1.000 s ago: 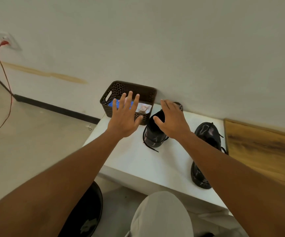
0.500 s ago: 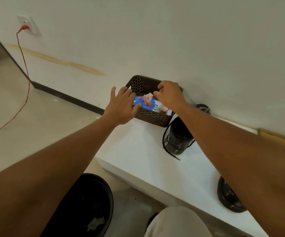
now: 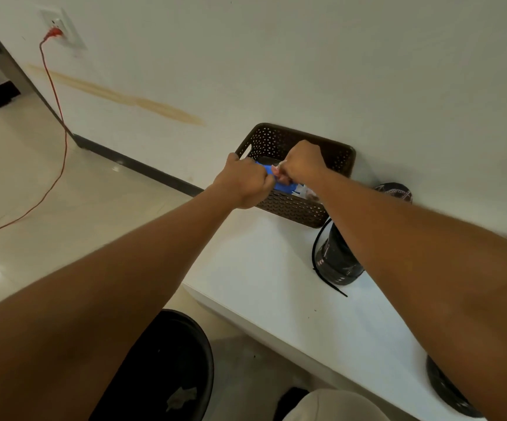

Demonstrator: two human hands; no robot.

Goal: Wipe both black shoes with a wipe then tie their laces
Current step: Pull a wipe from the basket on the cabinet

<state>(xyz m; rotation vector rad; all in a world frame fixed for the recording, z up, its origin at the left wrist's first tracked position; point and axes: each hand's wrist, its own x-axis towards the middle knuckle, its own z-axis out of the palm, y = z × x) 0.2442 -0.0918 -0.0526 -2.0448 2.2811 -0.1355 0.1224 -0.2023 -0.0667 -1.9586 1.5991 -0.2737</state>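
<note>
While both hands reach into the dark brown perforated plastic basket (image 3: 291,208), the left hand (image 3: 244,183) has its fingers curled around the near end of a blue wipe packet (image 3: 285,187) lying inside. The right hand (image 3: 302,164) is bunched over the packet's top, fingertips pinching at something pale there; whether that is a wipe or a flap is too blurred to tell. That basket sits at the back corner of a white tabletop (image 3: 264,268), against the white wall (image 3: 276,56). Just beside the basket's right end stands one glossy black lace-up shoe (image 3: 335,262), toe toward the camera, a loose lace trailing on the table. A second black shoe (image 3: 446,390) shows at the table's near right edge, mostly hidden behind the right forearm. Below the table's left edge stands a round black bin (image 3: 167,369) on the pale tiled floor (image 3: 33,177).
</note>
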